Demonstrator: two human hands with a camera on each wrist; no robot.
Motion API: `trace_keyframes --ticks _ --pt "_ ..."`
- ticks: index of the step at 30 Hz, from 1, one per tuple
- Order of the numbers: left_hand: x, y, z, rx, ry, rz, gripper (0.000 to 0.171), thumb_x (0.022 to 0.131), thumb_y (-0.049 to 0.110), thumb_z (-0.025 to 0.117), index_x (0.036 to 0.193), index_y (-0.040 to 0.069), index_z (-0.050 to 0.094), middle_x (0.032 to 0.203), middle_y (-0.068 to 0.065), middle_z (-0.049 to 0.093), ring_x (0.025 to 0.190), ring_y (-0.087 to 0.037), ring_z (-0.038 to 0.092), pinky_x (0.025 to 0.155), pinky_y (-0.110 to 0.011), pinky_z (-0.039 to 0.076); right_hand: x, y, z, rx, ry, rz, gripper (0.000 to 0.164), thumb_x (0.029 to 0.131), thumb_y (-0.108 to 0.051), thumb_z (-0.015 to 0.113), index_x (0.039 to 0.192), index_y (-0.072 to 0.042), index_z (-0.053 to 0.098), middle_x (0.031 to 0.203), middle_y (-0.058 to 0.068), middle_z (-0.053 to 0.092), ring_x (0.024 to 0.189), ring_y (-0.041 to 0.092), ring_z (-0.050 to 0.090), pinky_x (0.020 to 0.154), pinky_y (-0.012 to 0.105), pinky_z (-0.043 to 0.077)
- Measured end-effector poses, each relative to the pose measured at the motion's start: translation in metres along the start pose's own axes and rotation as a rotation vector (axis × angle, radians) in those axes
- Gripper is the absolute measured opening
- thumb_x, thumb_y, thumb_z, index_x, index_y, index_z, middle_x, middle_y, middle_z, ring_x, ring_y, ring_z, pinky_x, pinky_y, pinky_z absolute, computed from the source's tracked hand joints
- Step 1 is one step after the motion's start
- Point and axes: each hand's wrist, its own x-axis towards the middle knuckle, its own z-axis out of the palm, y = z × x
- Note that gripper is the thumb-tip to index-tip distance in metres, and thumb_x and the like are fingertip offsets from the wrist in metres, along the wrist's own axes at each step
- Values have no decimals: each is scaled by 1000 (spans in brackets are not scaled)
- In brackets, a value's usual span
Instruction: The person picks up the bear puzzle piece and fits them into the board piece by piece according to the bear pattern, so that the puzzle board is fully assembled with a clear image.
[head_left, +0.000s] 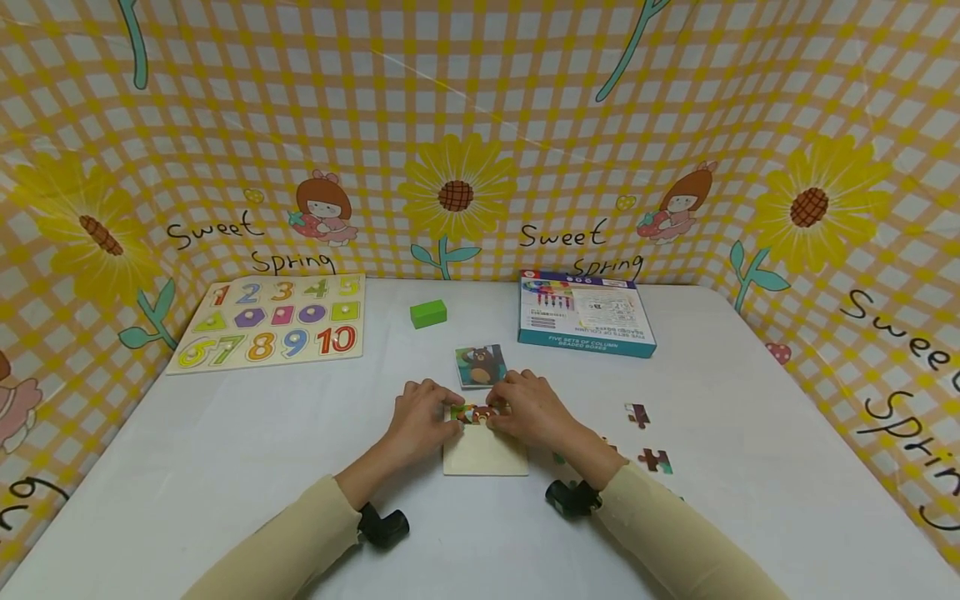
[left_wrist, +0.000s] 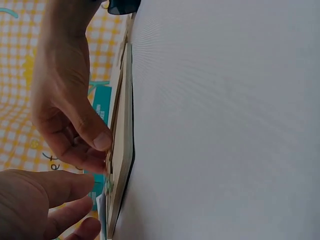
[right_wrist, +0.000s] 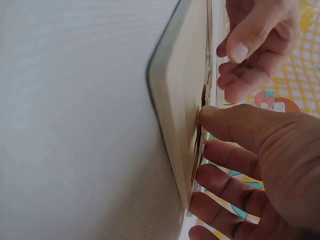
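Observation:
A pale wooden puzzle board (head_left: 486,454) lies on the table, with joined jigsaw pieces (head_left: 474,414) showing part of a brown bear along its far edge. My right hand (head_left: 534,408) pinches a puzzle piece at the far right of the board, its thumb on the near side; the fingers partly hide the piece. At the far left corner is my left hand (head_left: 422,418); in the right wrist view this left hand (right_wrist: 260,45) has loosely bent fingers with nothing visible between them. Just beyond the hands sits a square bear picture (head_left: 482,367).
Loose puzzle pieces (head_left: 656,460) lie to the right, some hidden behind the right forearm. Farther back are a green block (head_left: 428,314), a teal-edged box (head_left: 587,317) and, at left, a number board (head_left: 270,323). A checkered cloth (head_left: 480,100) rises behind the table.

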Motion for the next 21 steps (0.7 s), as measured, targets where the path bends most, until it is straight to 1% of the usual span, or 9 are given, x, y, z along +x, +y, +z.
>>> trace_keyframes --ticks 2,4,7,9,12,21 --pt "2 1 2 9 8 35 25 75 15 70 99 9 70 94 -7 59 94 -24 43 84 -45 32 0 0 1 -2 3 -1 23 77 -29 76 95 -15 70 89 -1 59 88 19 49 83 43 41" --pt "4 3 3 14 7 45 23 75 15 70 97 8 71 90 -7 58 91 -23 42 81 -45 32 0 1 1 -3 2 -1 23 77 -29 76 95 -15 70 89 -1 59 89 19 49 83 43 41" --pt "8 4 5 34 -7 22 21 74 15 69 95 10 71 88 -6 56 90 -22 41 81 -44 32 1 1 2 -4 5 -3 23 77 -29 76 95 -15 71 89 -1 59 89 19 49 83 43 41" --pt "10 5 6 45 -20 -9 21 75 15 69 95 11 71 89 -6 56 90 -22 41 83 -45 33 1 2 2 -5 4 -6 23 77 -29 76 95 -15 71 89 -1 59 88 19 49 83 42 41" --pt "12 6 8 64 -27 -29 21 75 16 69 95 13 71 90 -5 56 90 -21 41 82 -43 33 1 2 1 -7 7 -13 23 77 -29 76 95 -15 71 88 -1 58 87 19 48 81 42 40" --pt "14 8 11 97 -10 -27 17 76 21 71 92 16 71 87 -4 54 88 -21 41 75 -38 30 0 2 1 -5 12 -20 22 77 -28 76 94 -15 71 88 -1 58 85 19 47 77 40 39"
